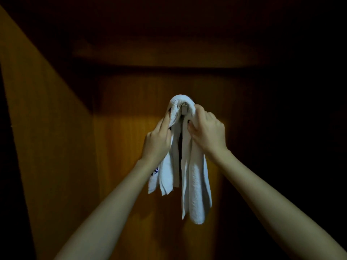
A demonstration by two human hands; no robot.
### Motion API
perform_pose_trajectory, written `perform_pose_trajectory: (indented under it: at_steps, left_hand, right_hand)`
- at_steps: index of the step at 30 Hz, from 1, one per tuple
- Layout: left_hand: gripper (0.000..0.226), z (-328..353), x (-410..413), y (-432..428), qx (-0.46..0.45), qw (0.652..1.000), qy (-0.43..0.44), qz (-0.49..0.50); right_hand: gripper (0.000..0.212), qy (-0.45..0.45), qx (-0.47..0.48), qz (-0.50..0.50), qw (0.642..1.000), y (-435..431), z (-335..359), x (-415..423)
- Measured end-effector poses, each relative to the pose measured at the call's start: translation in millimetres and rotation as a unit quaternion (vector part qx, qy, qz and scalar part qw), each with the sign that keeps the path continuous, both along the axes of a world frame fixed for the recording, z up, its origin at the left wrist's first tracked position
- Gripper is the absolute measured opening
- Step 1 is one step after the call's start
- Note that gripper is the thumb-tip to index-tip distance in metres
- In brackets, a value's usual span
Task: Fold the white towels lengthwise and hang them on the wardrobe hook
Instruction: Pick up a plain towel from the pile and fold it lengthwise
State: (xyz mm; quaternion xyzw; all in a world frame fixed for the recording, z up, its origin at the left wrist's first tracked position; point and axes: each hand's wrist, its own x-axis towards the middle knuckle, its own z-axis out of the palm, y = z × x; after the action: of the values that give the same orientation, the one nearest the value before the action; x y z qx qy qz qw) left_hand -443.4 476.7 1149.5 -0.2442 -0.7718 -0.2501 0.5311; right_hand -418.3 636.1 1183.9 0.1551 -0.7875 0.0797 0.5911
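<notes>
The white towel (pixel 197 184) lies over the wardrobe hook (pixel 184 110) on the wooden back panel (pixel 124 156), with one folded half hanging on each side, so its weight keeps it there. The left hand (pixel 158 140) pinches the left half and the right hand (pixel 208 132) grips the right half just below the hook. I think this is to level the two sides, because the right half hangs lower.

Both arms reach forward, left hand (pixel 157 139) and right hand (pixel 208 134) gripping the towel (pixel 197 184) with curled fingers (pixel 199 112).
</notes>
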Motion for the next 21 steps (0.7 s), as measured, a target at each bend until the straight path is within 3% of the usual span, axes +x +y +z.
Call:
perform_pose_trajectory:
  at_steps: [4,7,14,18,21]
  left_hand:
    - [0.041,-0.7,10.2,-19.4,-0.028,0.994,0.099,-0.029]
    - [0.039,2.9,14.7,-29.2,-0.043,0.991,0.125,-0.026]
    - [0.057,-23.2,11.6,-7.9,-0.058,0.998,-0.040,-0.004]
    - [0.060,-11.3,3.5,1.7,0.012,0.998,-0.056,0.014]
    - [0.066,2.1,-5.8,1.4,-0.008,0.998,-0.058,-0.020]
  right_hand:
    - [0.038,-0.011,0.014,0.047,0.999,15.3,6.0,5.6]
    - [0.043,0.007,0.010,0.090,0.996,24.6,14.9,7.0]
    - [0.044,-0.018,0.027,0.098,0.995,21.0,11.0,0.9]
    - [0.043,0.001,0.017,0.095,0.995,17.6,6.3,-3.4]
    - [0.045,-0.007,0.006,0.094,0.995,19.6,15.7,-7.5]
